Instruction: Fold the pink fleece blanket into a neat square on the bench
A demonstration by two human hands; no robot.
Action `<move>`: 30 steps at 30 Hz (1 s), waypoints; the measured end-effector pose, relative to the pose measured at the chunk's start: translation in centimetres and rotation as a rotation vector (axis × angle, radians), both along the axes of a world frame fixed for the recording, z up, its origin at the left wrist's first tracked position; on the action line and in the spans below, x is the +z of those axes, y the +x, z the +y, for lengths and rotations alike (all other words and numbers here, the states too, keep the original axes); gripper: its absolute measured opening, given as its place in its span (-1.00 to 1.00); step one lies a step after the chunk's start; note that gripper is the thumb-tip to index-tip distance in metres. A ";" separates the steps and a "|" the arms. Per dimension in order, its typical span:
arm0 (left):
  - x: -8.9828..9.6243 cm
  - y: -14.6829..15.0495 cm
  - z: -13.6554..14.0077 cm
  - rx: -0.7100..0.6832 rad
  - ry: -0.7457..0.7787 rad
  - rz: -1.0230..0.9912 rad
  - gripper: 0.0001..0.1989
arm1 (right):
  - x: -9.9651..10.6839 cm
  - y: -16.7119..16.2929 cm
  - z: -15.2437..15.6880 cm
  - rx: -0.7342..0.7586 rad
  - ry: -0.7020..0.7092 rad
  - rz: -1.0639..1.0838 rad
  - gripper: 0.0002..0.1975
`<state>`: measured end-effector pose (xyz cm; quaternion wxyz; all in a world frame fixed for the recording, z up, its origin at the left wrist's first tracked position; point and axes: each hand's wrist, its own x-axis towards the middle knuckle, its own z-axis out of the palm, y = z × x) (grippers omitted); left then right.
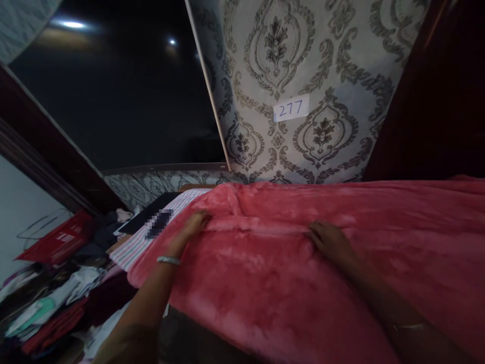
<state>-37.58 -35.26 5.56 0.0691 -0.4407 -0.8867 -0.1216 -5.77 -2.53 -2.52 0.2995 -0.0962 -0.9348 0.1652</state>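
A fluffy pinkish-red blanket (261,273) lies spread over the surface in front of me and hangs down on the near side. My left hand (197,223), with a pale bracelet at the wrist, is closed on the blanket toward its left end. Farther right, my right hand (328,236) grips the same blanket with curled fingers. Between the two hands the cloth is drawn into a raised, nearly straight ridge. The fingertips of both hands are partly sunk in the pile. Under the blanket's left edge shows a striped cloth (129,251).
A pixelated dark object (159,224) rests on the striped cloth. Piled clothes (56,298) and a red bag (64,237) are at the left. Behind stand a large television (125,91) and a patterned wall with a paper label (291,108) reading 277.
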 end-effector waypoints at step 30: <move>2.2 1.2 -0.3 0.469 -0.007 0.120 -0.54 | 0.3 0.1 -0.2 0.033 -0.010 -0.007 -0.76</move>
